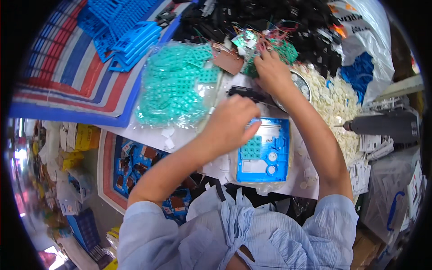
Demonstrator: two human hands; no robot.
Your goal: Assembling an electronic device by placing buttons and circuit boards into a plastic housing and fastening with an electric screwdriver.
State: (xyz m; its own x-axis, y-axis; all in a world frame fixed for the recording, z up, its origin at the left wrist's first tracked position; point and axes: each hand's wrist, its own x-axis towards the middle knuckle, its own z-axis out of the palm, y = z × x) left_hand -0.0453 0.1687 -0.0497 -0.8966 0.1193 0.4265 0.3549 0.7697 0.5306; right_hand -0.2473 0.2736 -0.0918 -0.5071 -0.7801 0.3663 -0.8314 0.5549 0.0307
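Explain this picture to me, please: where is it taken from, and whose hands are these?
There is no robot: these are a person's bare hands. A wide fisheye camera on their head looks down, so edges bend. The blurred left hand is over one corner of a blue casing holding a teal button pad; the right hand reaches among wired green circuit boards. On the white table lie a bag of teal pads, heaped black parts and small cream pieces. I can't tell whether either hand holds anything.

dark lettering [352, 19] on whitish bag [377, 47]
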